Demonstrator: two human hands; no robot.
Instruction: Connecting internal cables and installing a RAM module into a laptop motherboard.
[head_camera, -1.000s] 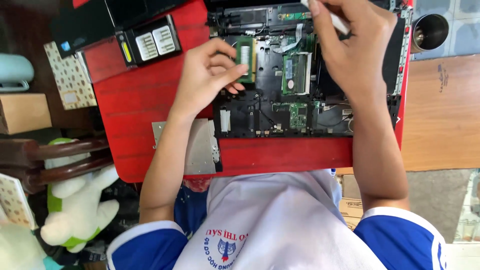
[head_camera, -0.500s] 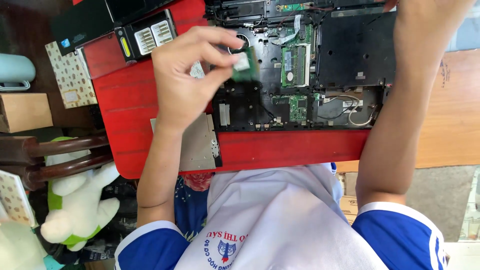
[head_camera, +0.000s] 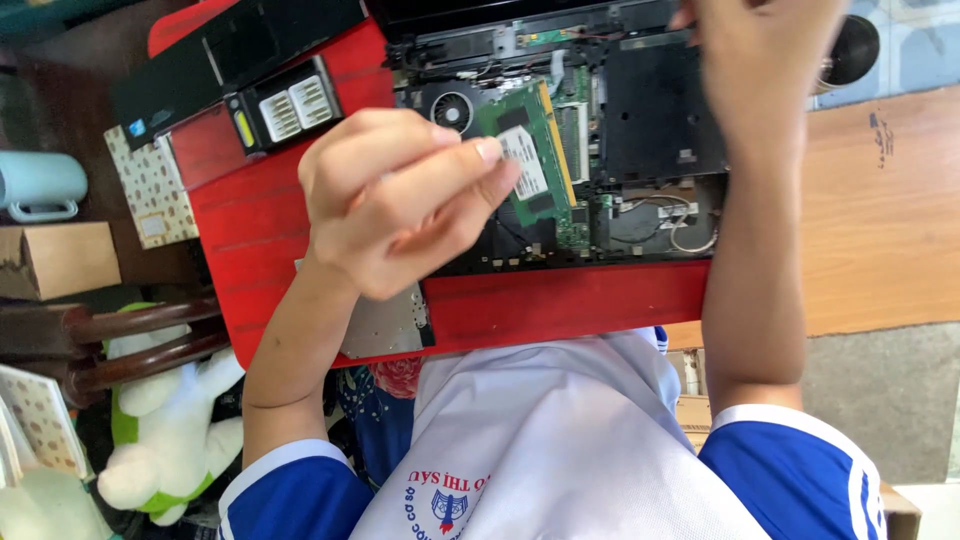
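An opened black laptop (head_camera: 655, 130) lies bottom-up on a red tabletop (head_camera: 570, 300), its circuit board, fan and wires exposed. My left hand (head_camera: 390, 205) is raised above it and pinches a green memory module (head_camera: 530, 160) with a white label between thumb and fingertips. My right hand (head_camera: 765, 60) reaches over the laptop's far right part. It is blurred and its fingertips are cut off by the top edge, so I cannot tell what it holds.
A grey metal cover plate (head_camera: 392, 325) lies at the red top's near edge. A black battery pack (head_camera: 285, 100) and a long black panel (head_camera: 230, 55) sit far left. A wooden surface (head_camera: 880, 220) adjoins on the right. Teal mug (head_camera: 40, 185), cardboard box (head_camera: 55, 260), plush toy (head_camera: 165, 440) at left.
My left hand has lifted the green memory module out of the laptop and brought it closer to the camera. My right hand has moved up toward the laptop's far edge.
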